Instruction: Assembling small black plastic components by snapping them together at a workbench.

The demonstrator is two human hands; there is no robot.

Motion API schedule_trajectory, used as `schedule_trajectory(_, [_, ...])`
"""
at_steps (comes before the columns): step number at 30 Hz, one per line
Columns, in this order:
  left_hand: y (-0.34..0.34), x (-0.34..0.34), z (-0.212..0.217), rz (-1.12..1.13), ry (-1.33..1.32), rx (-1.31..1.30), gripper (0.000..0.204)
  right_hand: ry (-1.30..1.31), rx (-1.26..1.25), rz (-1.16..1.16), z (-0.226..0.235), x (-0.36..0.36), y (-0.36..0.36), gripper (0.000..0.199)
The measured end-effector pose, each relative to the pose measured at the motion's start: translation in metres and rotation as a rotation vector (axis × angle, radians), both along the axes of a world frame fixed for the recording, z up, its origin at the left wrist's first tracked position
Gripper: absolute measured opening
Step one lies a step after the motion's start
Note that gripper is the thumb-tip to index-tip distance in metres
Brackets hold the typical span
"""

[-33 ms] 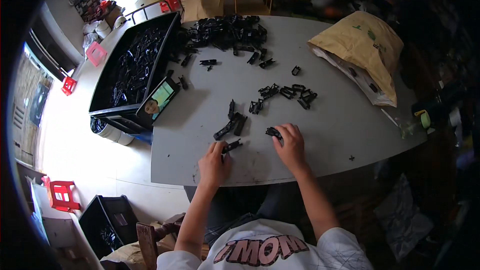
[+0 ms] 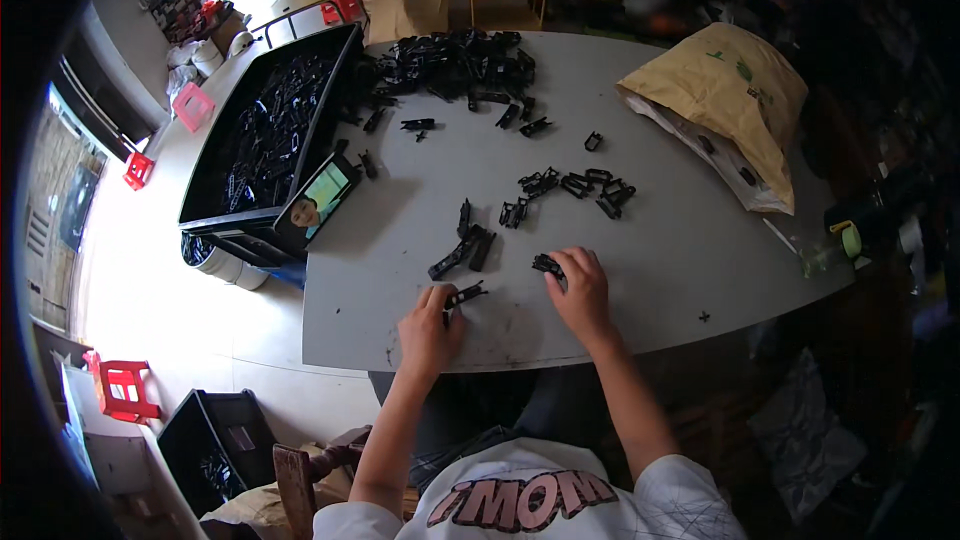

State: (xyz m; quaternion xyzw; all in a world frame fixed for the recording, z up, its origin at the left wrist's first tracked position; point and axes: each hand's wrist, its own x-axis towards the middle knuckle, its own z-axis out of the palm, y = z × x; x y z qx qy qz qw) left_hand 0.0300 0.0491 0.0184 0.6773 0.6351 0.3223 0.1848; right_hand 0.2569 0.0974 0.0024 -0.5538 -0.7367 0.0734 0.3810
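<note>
Near the table's front edge my left hand (image 2: pixel 430 328) is closed around a black plastic part (image 2: pixel 466 293), whose slotted end sticks out to the right. Further right, my right hand (image 2: pixel 580 290) grips another small black plastic part (image 2: pixel 547 265) between thumb and fingers, close to the tabletop. Just beyond my left hand lies a little cluster of long black parts (image 2: pixel 480 250). Several short black clip-like parts (image 2: pixel 575 185) are grouped ahead of my right hand. The palm sides of both hands are hidden.
A black crate (image 2: pixel 270 130) full of black parts stands at the left, with a phone (image 2: pixel 318 200) propped against it. Black parts are heaped (image 2: pixel 450 60) at the table's far side. An open brown paper sack (image 2: pixel 725 100) lies at the right on the grey table (image 2: pixel 640 310).
</note>
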Motion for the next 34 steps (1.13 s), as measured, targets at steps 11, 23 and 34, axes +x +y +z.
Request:
schedule_trajectory(11, [0.003,0.007,-0.028,0.004,-0.464,-0.142,0.018,-0.047,-0.26,0.104,-0.001,-0.014,0.002,0.025])
schedule_trajectory(23, [0.001,0.013,-0.028,0.001,-0.352,-0.115,0.021,-0.102,-0.163,0.464,0.022,-0.052,-0.022,0.028])
schedule_trajectory(34, [-0.001,0.013,-0.021,-0.197,-0.511,-0.213,0.026,-0.009,-0.251,0.492,0.02,-0.045,-0.031,0.027])
